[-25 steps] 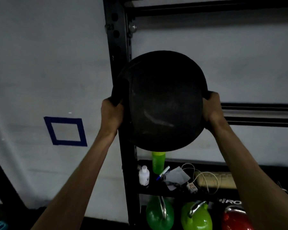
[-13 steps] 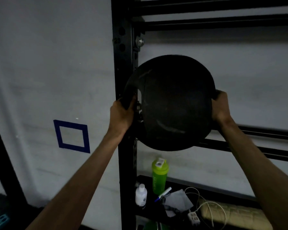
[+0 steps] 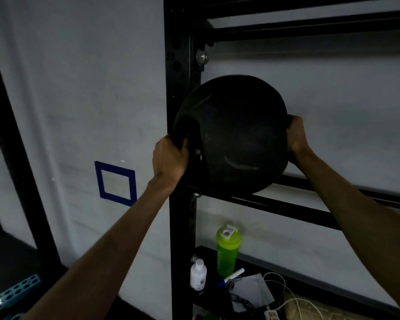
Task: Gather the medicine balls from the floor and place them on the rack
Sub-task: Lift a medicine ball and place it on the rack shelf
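We are seeing the fingers of the left hand [image 3: 169, 158] curling tightly round a soft, folded-in flap on the left edge of the medicine ball [image 3: 236, 135], the thumb pressing in on the near side. The fingers of the right hand [image 3: 296, 137] are wrapping round the ball's right flank, their tips hidden behind it, the palm lying flat against the curve. Both wrists are bending back and both bare forearms are reaching up and forward, the ball clamped between them.

The ball is black and matte, looking like rubber, with pale scuffs and a curved light streak low on its face. It is round on the right and dented on the left. It is sitting inside the rack [image 3: 178, 65], tight against the black perforated steel upright. Its underside is lining up with the two horizontal rails [image 3: 286, 209]; we cannot tell whether it is bearing on them.

On the dark shelf below, a translucent green shaker bottle [image 3: 228, 250] is standing upright, with a small white bottle [image 3: 198, 276] just beside it. Next to them a white marker [image 3: 231, 274], a grey rumpled cloth [image 3: 252, 294] and a looping pale cable [image 3: 284, 294] are lying. A blue tape square [image 3: 116, 183] is sticking to the pale wall left of the upright.
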A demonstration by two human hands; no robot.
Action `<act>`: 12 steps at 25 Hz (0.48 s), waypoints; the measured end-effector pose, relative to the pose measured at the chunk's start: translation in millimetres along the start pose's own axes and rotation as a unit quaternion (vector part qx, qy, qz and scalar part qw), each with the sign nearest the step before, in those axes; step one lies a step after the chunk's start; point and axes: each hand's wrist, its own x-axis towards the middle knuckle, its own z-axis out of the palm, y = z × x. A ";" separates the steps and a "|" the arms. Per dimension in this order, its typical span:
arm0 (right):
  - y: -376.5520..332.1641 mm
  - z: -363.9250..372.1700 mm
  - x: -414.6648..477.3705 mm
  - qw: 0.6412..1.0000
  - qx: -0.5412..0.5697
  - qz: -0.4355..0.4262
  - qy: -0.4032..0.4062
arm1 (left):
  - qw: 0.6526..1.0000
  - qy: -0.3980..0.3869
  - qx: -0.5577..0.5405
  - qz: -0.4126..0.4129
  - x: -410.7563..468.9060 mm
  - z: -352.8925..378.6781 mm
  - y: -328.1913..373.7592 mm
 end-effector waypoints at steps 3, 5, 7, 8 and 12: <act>15.5 -6.6 9.0 0.999 0.033 0.022 0.001 | 1.000 0.007 0.020 0.016 1.0 6.2 2.5; 33.5 -12.2 14.0 0.997 0.037 0.063 0.002 | 0.999 -0.003 0.043 0.017 4.1 7.6 9.8; 45.9 -12.7 15.1 0.995 0.061 0.072 0.020 | 0.998 -0.012 0.059 0.022 7.0 7.6 16.8; 50.4 -13.2 16.1 0.995 0.068 0.073 0.024 | 0.998 -0.018 0.061 0.022 8.8 7.3 20.1; 60.1 -14.6 16.9 0.993 0.042 0.097 0.056 | 0.994 -0.067 0.087 0.006 19.7 7.7 33.8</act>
